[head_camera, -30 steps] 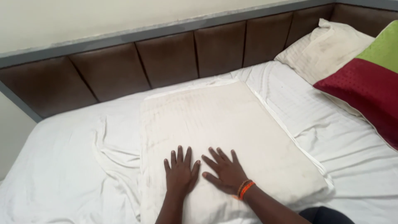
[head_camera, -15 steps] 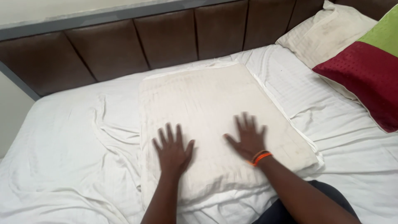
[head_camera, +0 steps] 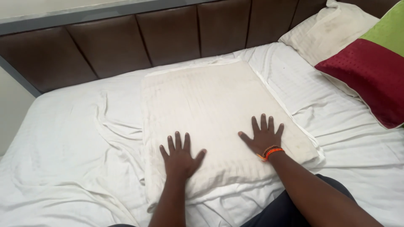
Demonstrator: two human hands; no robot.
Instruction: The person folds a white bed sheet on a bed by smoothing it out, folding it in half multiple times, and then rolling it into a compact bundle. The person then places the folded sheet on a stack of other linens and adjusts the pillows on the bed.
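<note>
Cream pillow [head_camera: 219, 117]: likely soft, light; grip at edges beyond fingertips. Left hand [head_camera: 180, 156], right hand [head_camera: 263, 136] flat, fingers splayed, grasping nothing.

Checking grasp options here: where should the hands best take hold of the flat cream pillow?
Probably by the two near corners of the pillow, from the person's side. It lies flat, its near edge closest, with the left hand and right hand spread on top there.
</note>
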